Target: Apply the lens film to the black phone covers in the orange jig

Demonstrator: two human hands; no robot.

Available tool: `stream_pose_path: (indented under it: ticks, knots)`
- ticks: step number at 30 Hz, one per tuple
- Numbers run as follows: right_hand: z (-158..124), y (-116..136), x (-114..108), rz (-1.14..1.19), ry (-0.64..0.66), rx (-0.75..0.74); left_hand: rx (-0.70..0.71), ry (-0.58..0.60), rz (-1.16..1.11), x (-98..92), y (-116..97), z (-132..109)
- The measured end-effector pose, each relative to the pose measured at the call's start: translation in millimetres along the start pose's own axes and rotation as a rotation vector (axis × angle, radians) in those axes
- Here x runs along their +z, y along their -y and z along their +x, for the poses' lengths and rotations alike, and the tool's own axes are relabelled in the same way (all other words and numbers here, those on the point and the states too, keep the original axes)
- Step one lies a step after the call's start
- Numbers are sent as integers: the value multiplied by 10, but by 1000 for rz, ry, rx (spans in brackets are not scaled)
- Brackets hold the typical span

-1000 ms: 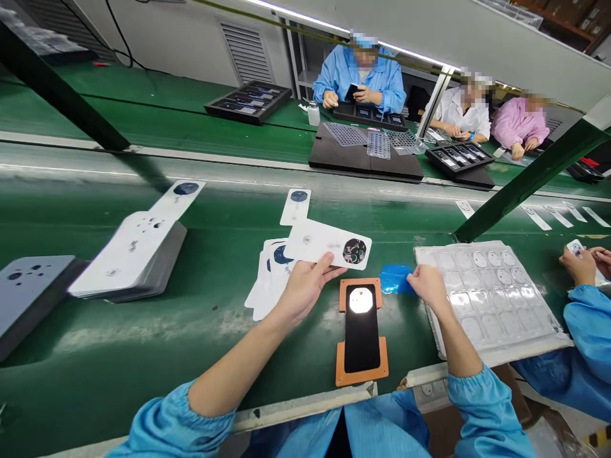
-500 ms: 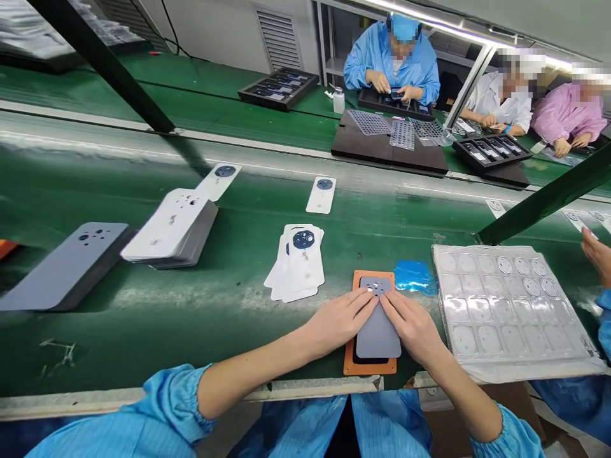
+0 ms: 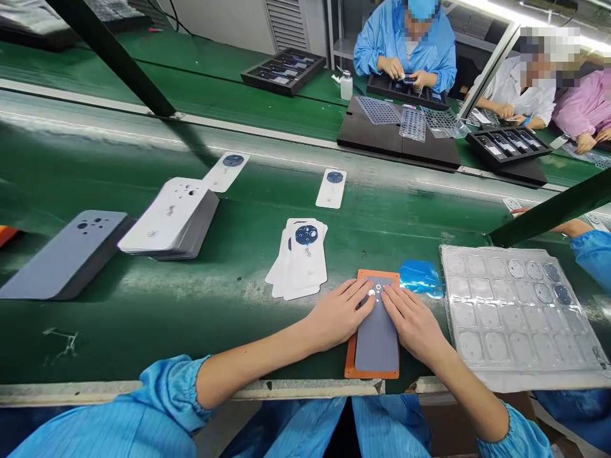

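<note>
A thin grey sheet point(image 3: 377, 340) shaped like a phone back, with round holes near its top, lies in an orange rectangular fixture point(image 3: 351, 373). On its upper left part rests my left hand point(image 3: 340, 312), fingers stretched out flat. My right hand point(image 3: 414, 321) mirrors it on the upper right part, its fingertips close to the left ones. Both hands press on the sheet rather than wrap round it. Crumpled blue film point(image 3: 420, 278) lies just right of the fixture. Left of my hands is a loose pile of white cards point(image 3: 303, 261) with dark round camera-like areas.
Stacks of white sheets point(image 3: 165, 219) and grey sheets point(image 3: 71, 254) stand at left. A clear plastic tray point(image 3: 506, 318) with round parts is at right. A co-worker's arm point(image 3: 587, 245) reaches in behind a slanted dark post point(image 3: 548, 207). Single white cards point(image 3: 331, 189) lie farther back.
The grey sheet has shifted and now lies lower and straighter over the orange fixture, my fingers flatter on it. At right, the co-worker's arm has reached farther in behind the post.
</note>
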State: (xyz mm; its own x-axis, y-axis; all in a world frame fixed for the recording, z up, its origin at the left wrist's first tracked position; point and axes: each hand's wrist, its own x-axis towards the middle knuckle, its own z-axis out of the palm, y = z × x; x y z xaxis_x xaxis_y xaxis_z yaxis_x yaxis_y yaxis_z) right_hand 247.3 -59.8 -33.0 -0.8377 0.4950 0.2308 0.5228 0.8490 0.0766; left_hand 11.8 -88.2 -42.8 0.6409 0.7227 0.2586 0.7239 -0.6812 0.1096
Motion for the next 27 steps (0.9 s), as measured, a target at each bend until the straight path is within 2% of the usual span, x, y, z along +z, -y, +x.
stream_pose_path:
  ticks: [5, 12, 21, 27]
  knots:
    - [48, 46, -43, 57, 151, 27, -1, 88, -11, -32, -14, -7]
    - [61, 71, -33, 76, 182, 21, -2, 163, -23, -70, -22, -21]
    - [-87, 101, -97, 39, 156, 17, -21, 7, 57, 39, -96, -139]
    - [-119, 151, -99, 66, 173, 41, -9, 29, 90, 22, -136, -131]
